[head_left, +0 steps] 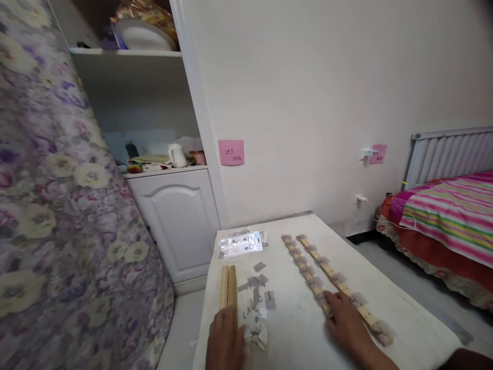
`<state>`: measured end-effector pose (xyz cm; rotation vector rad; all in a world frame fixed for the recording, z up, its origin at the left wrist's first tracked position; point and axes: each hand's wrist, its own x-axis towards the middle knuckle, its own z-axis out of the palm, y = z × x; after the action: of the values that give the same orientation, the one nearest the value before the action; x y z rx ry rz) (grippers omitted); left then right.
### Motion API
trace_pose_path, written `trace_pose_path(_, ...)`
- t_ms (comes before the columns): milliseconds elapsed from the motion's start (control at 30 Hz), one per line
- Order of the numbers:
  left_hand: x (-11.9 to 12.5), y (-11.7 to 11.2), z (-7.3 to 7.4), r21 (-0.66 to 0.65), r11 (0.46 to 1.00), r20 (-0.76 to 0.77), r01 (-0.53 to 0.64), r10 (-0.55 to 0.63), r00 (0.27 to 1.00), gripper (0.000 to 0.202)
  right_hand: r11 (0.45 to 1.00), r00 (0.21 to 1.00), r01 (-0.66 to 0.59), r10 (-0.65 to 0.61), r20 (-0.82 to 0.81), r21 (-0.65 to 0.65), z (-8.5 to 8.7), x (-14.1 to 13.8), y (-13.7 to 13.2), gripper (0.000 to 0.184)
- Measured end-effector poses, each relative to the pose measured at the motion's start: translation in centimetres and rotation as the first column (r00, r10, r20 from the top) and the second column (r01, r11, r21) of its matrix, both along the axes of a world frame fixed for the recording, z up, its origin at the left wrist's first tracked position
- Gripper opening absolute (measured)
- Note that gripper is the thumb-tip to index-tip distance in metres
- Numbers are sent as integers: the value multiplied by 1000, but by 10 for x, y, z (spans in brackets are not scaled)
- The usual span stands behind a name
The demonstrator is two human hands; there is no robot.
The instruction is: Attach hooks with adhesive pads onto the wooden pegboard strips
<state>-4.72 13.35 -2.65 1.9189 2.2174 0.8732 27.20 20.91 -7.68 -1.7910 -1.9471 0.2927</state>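
a pink note point(231, 152) on the wall point(300, 103) reads "243", with a less legible line beneath; the writing on a second pink note point(379, 154) is too small to read. the left hand point(226, 339) lies over the near part of two bare wooden strips point(232, 288) on the table point(402, 306). the right hand point(344, 319) touches the near end of a strip with small plates point(306, 273). i cannot tell whether either grip is pinching.

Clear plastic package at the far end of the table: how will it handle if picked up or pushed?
The clear plastic package is probably light: it looks thin, with only a few small pieces showing. Its shiny surface may be slippery. Lying flat on the table, it should slide rather than roll or tip.
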Motion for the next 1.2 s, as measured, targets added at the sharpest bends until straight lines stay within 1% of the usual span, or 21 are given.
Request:
trace_pose_path(100, 10, 6, -9, 40, 995, 80, 95, -98, 992, 41, 998, 982, -45, 37, -185, -39, 3, -1, 3, 52)
trace_pose_path(167, 21, 9, -10, 72, 988, 143, 140, -149, 978, 39, 996, 937, -41, 10, -349, -83, 5, -4, 3, 48)
trace_pose_path(233, 35, 10, -7, 89, 973, 238, 211, -227, 944, 37, 989, 854, -33, -46, -518, -142, 8, -12, 1, 48)
trace_pose_path(300, 50, 11, -2, 79, 957, 373, 280, -289, 882, 37, 980, 746, -59, -83, -661, -190, 11, -24, -5, 47)
trace_pose_path(367, 65, 13, -2, 12, 961, 514, 276, -243, 823, 38, 973, 633, -122, -75, -771, -194, 13, -38, -13, 44)
trace_pose_path(433, 79, 17, -4, -83, 963, 626, 256, -150, 766, 40, 963, 531, -205, -41, -847, -175, 14, -52, -20, 40)
trace_pose_path(467, 84, 19, -6, -123, 958, 660, 260, -117, 742, 42, 958, 502, -227, -38, -864, -174, 14, -58, -23, 39)
trace_pose_path(500, 89, 20, -8, -148, 951, 675, 271, -103, 730, 43, 958, 491, -228, -42, -870, -174, 13, -64, -25, 39)
trace_pose_path(533, 94, 21, -9, -159, 945, 673, 285, -108, 732, 44, 962, 499, -210, -49, -865, -176, 12, -68, -27, 39)
trace_pose_path(600, 100, 20, -10, -144, 929, 631, 341, -179, 755, 42, 974, 540, -151, -64, -839, -171, 8, -74, -28, 42)
trace_pose_path(700, 105, 17, -14, -73, 881, 518, 468, -367, 773, 41, 987, 593, -88, -56, -803, -134, 3, -76, -26, 43)
trace_pose_path(733, 106, 15, -17, -71, 860, 470, 505, -418, 778, 43, 989, 605, -77, -52, -794, -123, 1, -75, -24, 43)
trace_pose_path(767, 107, 14, -21, -92, 843, 423, 530, -449, 787, 46, 991, 617, -67, -51, -785, -116, 0, -74, -22, 42)
trace_pose_path(800, 108, 14, -25, -140, 829, 381, 542, -460, 802, 51, 992, 628, -55, -54, -776, -114, -2, -74, -19, 41)
trace_pose_path(900, 114, 13, -35, -318, 806, 303, 499, -412, 859, 71, 991, 635, -18, -90, -767, -131, -8, -72, -7, 44)
trace_pose_path(1000, 123, 15, -36, -405, 795, 274, 451, -365, 890, 85, 989, 625, 7, -117, -772, -145, -14, -70, 8, 54)
trace_pose_path(1100, 131, 17, -32, -433, 804, 243, 407, -331, 912, 85, 989, 652, 6, -117, -749, -150, -16, -70, 25, 67)
trace_pose_path(1200, 136, 18, -28, -473, 817, 181, 330, -276, 944, 84, 986, 697, -14, -109, -709, -166, -9, -73, 40, 75)
